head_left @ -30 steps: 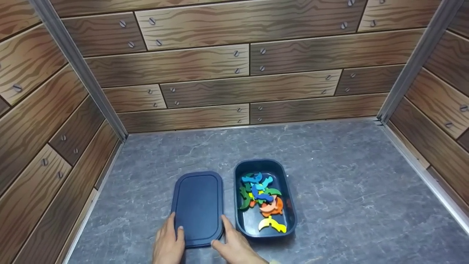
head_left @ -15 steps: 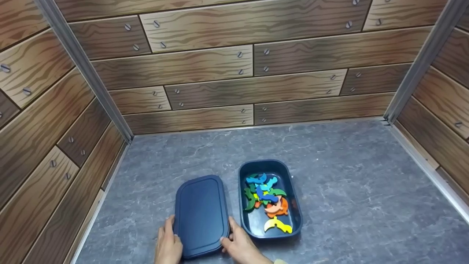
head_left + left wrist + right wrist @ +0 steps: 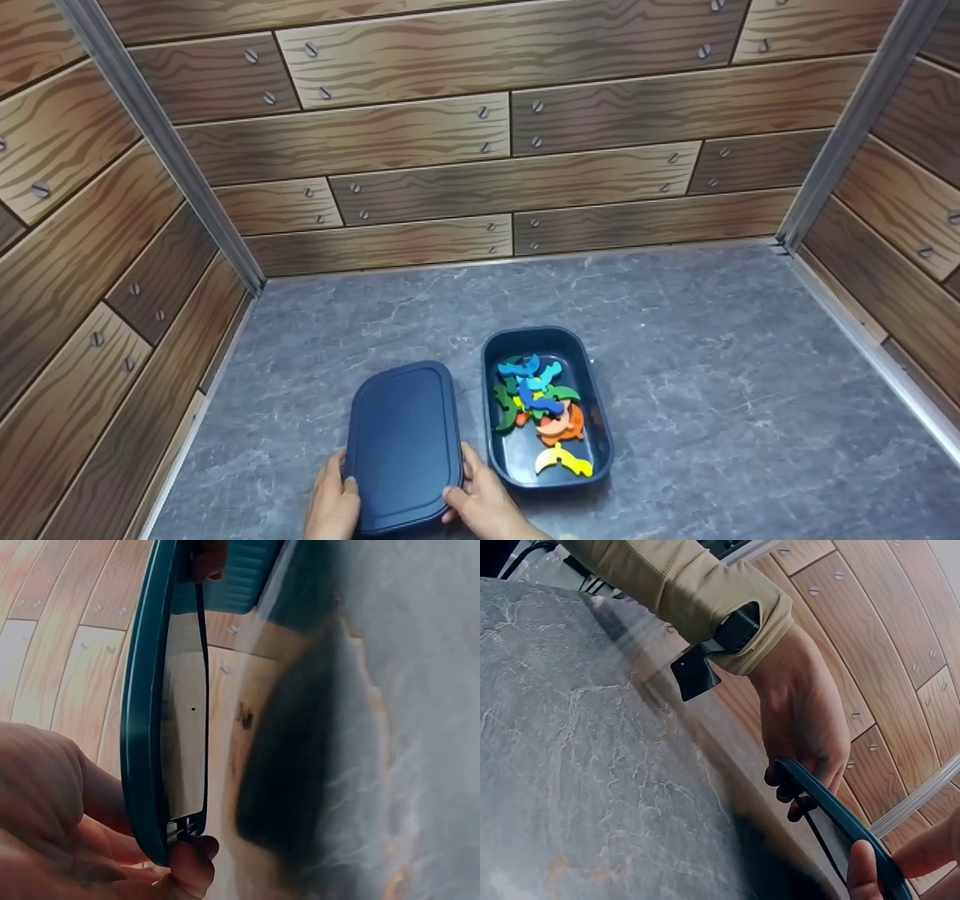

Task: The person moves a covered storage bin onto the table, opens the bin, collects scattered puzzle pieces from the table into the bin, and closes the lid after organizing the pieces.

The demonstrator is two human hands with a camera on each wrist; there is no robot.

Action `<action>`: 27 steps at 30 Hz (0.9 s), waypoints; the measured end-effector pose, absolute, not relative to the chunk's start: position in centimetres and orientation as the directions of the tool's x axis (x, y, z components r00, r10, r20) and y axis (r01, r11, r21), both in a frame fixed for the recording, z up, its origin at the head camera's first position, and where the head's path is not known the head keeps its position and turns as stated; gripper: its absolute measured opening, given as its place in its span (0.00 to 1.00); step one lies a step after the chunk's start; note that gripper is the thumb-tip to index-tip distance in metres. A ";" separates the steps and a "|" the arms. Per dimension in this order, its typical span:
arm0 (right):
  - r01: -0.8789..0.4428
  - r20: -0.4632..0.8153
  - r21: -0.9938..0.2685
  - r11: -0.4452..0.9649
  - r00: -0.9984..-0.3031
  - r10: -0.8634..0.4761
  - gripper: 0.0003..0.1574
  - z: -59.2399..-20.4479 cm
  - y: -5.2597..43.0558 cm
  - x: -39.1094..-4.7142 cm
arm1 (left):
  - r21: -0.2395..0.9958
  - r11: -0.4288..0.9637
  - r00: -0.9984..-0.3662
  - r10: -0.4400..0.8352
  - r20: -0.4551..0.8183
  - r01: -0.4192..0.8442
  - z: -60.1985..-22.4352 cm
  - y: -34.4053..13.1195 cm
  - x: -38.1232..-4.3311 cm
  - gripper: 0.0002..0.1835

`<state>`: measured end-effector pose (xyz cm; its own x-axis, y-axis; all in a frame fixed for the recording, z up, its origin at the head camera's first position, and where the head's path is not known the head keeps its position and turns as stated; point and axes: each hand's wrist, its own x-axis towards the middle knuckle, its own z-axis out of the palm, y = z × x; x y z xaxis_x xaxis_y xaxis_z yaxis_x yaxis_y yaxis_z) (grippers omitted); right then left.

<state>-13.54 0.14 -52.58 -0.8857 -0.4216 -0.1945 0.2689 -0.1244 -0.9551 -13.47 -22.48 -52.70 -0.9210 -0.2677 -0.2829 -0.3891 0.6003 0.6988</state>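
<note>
A dark blue rectangular lid (image 3: 405,442) with rounded corners is held between the hands at the lower middle of the head view. My left hand (image 3: 330,499) grips its left edge, and my right hand (image 3: 487,499) holds the right edge with the thumb near the top face. In the left wrist view the lid (image 3: 142,712) is seen edge-on, raised off the tabletop, with fingertips (image 3: 192,867) curled under it. Right of the lid stands an open dark blue box (image 3: 555,486) containing several colourful wooden pieces, including a yellow bird-like piece (image 3: 564,460).
The grey marbled tabletop (image 3: 697,360) is enclosed by wood-print panels (image 3: 420,187) at the back and both sides, with metal strips (image 3: 877,360) along the side edges. The box stands close beside the right hand.
Both hands have taken hold of the lid and lifted it from the tabletop, drawing it slightly nearer and tilting it. The box and its pieces stay in place.
</note>
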 end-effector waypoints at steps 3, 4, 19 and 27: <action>0.256 -0.186 -0.959 -0.121 -0.893 -0.410 0.50 -52.2 0.2 -13.5 | 0.707 0.600 -0.927 -0.271 -0.260 -0.374 -52.2 -22.5 -13.5 0.27; 0.258 -0.189 -0.959 -0.121 -0.894 -0.407 0.50 -52.1 0.3 -13.5 | 0.711 0.598 -0.928 -0.272 -0.256 -0.371 -52.0 -22.5 -13.4 0.27; 0.281 -0.188 -0.940 -0.192 -0.900 -0.393 0.52 -49.5 2.2 -13.0 | 0.796 0.510 -0.941 -0.258 -0.220 -0.326 -49.4 -21.4 -13.1 0.28; 0.255 -0.153 -0.935 -0.247 -0.917 -0.368 0.48 -48.8 4.3 -13.1 | 0.828 0.513 -0.969 -0.208 -0.135 -0.226 -48.9 -19.6 -13.1 0.27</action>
<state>-13.08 4.29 -48.79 -0.9171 -0.3680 -0.1532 0.2554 -0.2472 -0.9347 -13.12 -19.57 -48.89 -0.9687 -0.2083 -0.1348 -0.2256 0.5132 0.8281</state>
